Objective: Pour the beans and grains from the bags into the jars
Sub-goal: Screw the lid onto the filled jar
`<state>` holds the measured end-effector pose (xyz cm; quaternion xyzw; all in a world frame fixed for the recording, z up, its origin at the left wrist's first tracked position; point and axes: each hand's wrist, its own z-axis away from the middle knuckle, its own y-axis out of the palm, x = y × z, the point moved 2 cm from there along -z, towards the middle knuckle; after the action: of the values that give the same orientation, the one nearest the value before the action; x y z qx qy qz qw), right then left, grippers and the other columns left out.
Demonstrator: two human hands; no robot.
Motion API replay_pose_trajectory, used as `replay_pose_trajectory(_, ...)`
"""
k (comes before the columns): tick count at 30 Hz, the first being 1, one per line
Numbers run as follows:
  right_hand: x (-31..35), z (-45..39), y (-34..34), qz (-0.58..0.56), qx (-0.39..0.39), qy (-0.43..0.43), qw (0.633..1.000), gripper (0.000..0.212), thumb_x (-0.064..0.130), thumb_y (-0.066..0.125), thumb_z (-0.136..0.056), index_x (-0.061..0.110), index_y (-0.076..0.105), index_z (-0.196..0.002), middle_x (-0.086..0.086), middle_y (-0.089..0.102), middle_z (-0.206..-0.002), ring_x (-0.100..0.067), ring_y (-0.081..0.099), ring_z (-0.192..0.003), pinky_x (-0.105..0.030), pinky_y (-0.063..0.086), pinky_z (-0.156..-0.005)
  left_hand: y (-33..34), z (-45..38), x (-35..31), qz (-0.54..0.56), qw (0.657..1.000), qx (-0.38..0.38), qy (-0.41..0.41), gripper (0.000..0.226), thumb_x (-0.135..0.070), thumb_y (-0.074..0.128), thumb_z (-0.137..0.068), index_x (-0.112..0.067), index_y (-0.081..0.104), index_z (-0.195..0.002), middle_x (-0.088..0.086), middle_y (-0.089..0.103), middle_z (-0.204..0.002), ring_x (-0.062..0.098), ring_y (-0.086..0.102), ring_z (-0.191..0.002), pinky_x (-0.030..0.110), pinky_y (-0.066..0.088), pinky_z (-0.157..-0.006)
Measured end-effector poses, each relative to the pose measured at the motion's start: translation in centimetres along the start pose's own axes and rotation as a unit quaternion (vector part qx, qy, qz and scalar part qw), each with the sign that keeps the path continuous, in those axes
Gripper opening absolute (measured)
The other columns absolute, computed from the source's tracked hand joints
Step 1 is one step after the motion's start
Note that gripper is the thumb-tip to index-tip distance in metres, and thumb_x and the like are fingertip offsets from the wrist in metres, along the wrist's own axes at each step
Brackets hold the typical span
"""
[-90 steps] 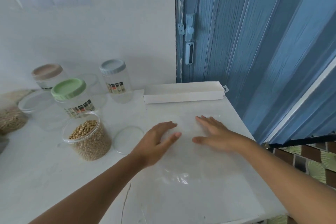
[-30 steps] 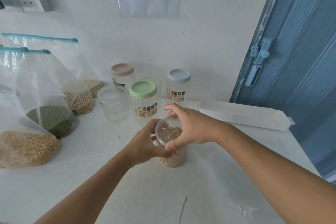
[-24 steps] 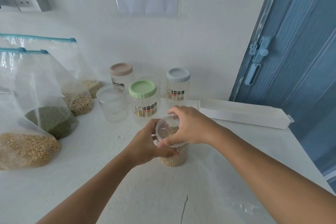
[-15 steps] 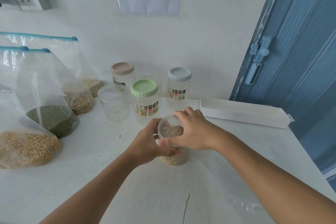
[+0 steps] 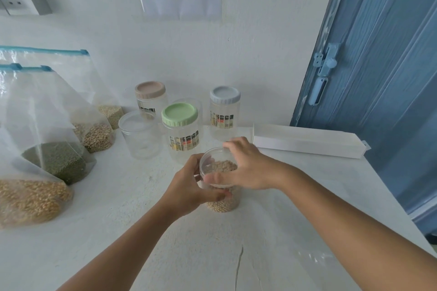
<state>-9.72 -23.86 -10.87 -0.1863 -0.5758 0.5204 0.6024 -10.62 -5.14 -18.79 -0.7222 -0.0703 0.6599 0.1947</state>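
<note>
Both hands on it: my left hand point(image 5: 189, 186) wraps the bean jar point(image 5: 221, 196) mid-table, my right hand point(image 5: 246, 168) pinches its clear lid point(image 5: 218, 168). Seated crooked, beans could spill.

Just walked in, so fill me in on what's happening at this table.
A person is closing a small clear plastic jar of pale beans on the white table. The left hand grips the jar's side while the right hand holds a clear lid on its mouth. Behind stand three capped jars, among them a green-lidded jar, and an open empty clear jar. Zip bags of grains wait at left.
</note>
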Motion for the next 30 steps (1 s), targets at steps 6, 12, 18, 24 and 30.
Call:
replay_pose_trajectory(6,-0.8,0.0,0.3,-0.011,-0.067,-0.001,0.998,0.114,0.084,0.074,-0.065,0.024,0.032,-0.152,0.007,0.037,-0.151,-0.013,0.039,-0.138,-0.040,0.043,-0.111,0.2,0.0,-0.1,0.014,1.000,0.001,-0.002,0.091,-0.022,0.103,-0.058,-0.034,0.054,-0.133,-0.016,0.068,-0.121,0.000,0.066,-0.112,0.019,0.056,-0.086)
replay_pose_trajectory(12,-0.1,0.3,1.1,0.040,-0.124,0.028,0.991,0.121,0.095,0.064,-0.060,0.018,0.033,-0.147,0.001,0.038,-0.142,-0.020,0.036,-0.136,-0.040,0.043,-0.105,0.3,0.2,-0.2,0.015,1.000,0.002,0.000,0.090,-0.025,0.104,-0.058,-0.034,0.054,-0.133,-0.022,0.069,-0.118,0.000,0.066,-0.112,0.021,0.058,-0.087)
replay_pose_trajectory(18,-1.1,0.8,0.9,-0.059,-0.070,-0.015,0.996,0.113,0.074,0.079,-0.070,0.027,0.025,-0.158,0.010,0.032,-0.160,-0.011,0.030,-0.147,-0.038,0.036,-0.117,0.5,0.2,-0.1,0.025,1.000,0.007,0.001,0.092,-0.020,0.104,-0.057,-0.033,0.054,-0.133,-0.013,0.067,-0.126,0.003,0.065,-0.116,0.020,0.056,-0.090)
replay_pose_trajectory(24,-0.4,0.6,2.2,-0.002,-0.161,0.031,0.987,0.117,0.088,0.069,-0.062,0.022,0.032,-0.151,0.006,0.037,-0.148,-0.016,0.034,-0.138,-0.040,0.044,-0.106,0.7,0.4,-0.1,0.023,1.000,-0.004,0.003,0.091,-0.024,0.104,-0.057,-0.035,0.055,-0.133,-0.018,0.069,-0.122,0.004,0.065,-0.116,0.028,0.056,-0.095)
replay_pose_trajectory(30,-1.0,1.1,1.5,0.014,-0.136,0.033,0.990,0.123,0.094,0.067,-0.053,0.024,0.036,-0.148,0.009,0.042,-0.148,-0.014,0.041,-0.135,-0.041,0.046,-0.103,1.3,0.9,-0.2,0.026,1.000,-0.007,0.003,0.091,-0.023,0.104,-0.057,-0.033,0.055,-0.132,-0.016,0.069,-0.121,0.005,0.065,-0.116,0.024,0.058,-0.092)
